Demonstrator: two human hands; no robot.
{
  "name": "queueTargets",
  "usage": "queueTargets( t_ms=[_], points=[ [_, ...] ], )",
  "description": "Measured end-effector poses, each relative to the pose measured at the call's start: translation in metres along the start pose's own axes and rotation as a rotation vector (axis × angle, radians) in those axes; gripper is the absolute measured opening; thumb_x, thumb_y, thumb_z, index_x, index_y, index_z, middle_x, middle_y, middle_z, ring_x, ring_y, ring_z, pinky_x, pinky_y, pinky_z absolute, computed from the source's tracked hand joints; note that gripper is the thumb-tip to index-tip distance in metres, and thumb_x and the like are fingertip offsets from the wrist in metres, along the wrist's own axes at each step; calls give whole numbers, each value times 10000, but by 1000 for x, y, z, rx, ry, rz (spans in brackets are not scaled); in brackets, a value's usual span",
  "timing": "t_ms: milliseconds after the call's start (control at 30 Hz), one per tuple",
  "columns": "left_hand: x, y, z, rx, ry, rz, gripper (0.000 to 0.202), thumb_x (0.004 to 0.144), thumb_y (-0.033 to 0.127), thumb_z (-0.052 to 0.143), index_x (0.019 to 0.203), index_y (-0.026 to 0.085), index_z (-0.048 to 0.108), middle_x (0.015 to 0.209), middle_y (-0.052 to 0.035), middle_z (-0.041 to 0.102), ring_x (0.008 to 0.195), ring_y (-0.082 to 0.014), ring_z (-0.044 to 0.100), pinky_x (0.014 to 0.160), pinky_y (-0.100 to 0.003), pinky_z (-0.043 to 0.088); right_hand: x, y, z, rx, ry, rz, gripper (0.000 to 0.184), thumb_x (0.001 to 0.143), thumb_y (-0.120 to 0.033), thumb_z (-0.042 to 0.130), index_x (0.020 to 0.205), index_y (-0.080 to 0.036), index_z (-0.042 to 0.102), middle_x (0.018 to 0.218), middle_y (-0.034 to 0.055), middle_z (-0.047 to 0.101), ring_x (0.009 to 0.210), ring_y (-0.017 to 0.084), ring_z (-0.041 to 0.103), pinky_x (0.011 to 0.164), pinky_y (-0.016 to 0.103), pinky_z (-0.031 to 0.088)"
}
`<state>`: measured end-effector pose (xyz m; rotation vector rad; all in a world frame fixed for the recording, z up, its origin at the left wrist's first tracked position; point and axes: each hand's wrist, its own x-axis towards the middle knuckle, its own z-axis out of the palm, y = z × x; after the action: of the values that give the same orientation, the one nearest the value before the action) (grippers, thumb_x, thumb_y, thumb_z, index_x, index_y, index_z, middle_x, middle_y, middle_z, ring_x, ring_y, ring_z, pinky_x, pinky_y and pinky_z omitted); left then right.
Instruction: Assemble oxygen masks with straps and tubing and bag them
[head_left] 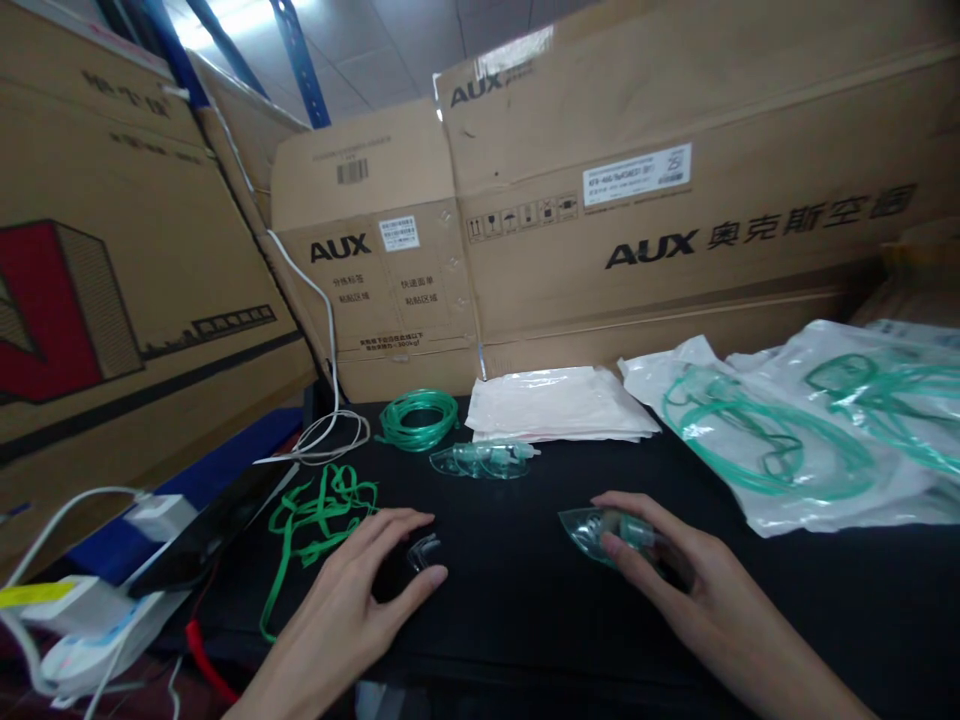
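Left hand (367, 590) open around a clear piece (424, 552), right hand (686, 550) on a mask (583, 526)

Both hands reach in over the black table (510, 610), well apart. The left hand is loose, thumb and forefinger parted, with the small clear piece between their tips; no pinch shows, and I cannot tell whether either tip touches it. The right hand has its thumb and fingers closed on the mask, whose clear pointed end sticks out toward the left hand. Blur hides how firm that grasp is, and whether the mask rests on the table or is just off it.

The step in hand looks like handling loose parts: one taken on the right, one not yet taken on the left. Picking up the clear piece would call for the left thumb and forefinger to close gently, with the right hand holding the mask steady. Being small and see-through, the piece could easily be knocked aside.

Just beside the left hand, on its outer side, lie green straps (324, 515); farther beyond it, a tubing coil (442, 425). Beyond the gap between the hands lie more masks (480, 460), with white pouches (559, 403) behind. Bagged sets (780, 440) lie beyond and right of the right hand.
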<state>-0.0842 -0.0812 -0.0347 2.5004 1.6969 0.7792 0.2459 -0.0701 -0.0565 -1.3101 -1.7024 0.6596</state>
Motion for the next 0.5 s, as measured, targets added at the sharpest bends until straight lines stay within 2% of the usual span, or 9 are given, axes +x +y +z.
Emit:
queueTargets(
  t_ms=[100, 200, 333, 400, 500],
  points=[
    [2, 13, 6, 26, 62, 46, 349, 936, 446, 649, 1246, 287, 661, 1235, -65, 693, 1119, -265, 684, 960, -403, 587, 6, 4, 0, 52, -9, 21, 390, 930, -491, 582, 1200, -221, 665, 1022, 60, 759, 812, 209, 717, 696, 279, 580],
    [17, 27, 8, -7, 94, 94, 281, 985, 400, 588, 1240, 298, 648, 1232, -55, 683, 1133, -248, 664, 978, -405, 568, 26, 4, -3, 46, -47, -16, 382, 927, -452, 593, 1232, -223, 625, 1120, 72, 734, 889, 225, 710, 813, 344, 578],
    [64, 35, 6, -63, 78, 154, 259, 1032, 360, 514, 1244, 277, 639, 1280, -47, 660, 1212, -231, 604, 1087, -422, 474, 68, -7, -5, -33, -57, -166, 293, 906, -384, 616, 1149, -223, 637, 1102, 70, 724, 914, 243, 686, 868, 397, 536],
    [92, 30, 7, -77, 41, 204, 261, 1018, 360, 548, 1240, 261, 645, 1277, -46, 665, 1221, -236, 592, 1121, -435, 430, 89, -13, -3, -57, -66, -245, 257, 908, -360, 620, 1127, -227, 636, 1093, 70, 722, 962, 253, 673, 899, 409, 512],
    [122, 17, 15, -147, -35, 234, 260, 986, 362, 603, 1215, 255, 669, 1217, -45, 690, 1175, -249, 606, 1074, -426, 445, 109, -17, 6, -55, -86, -297, 236, 912, -329, 627, 1129, -236, 623, 1139, 60, 710, 1014, 242, 662, 913, 389, 500]
  ],
)
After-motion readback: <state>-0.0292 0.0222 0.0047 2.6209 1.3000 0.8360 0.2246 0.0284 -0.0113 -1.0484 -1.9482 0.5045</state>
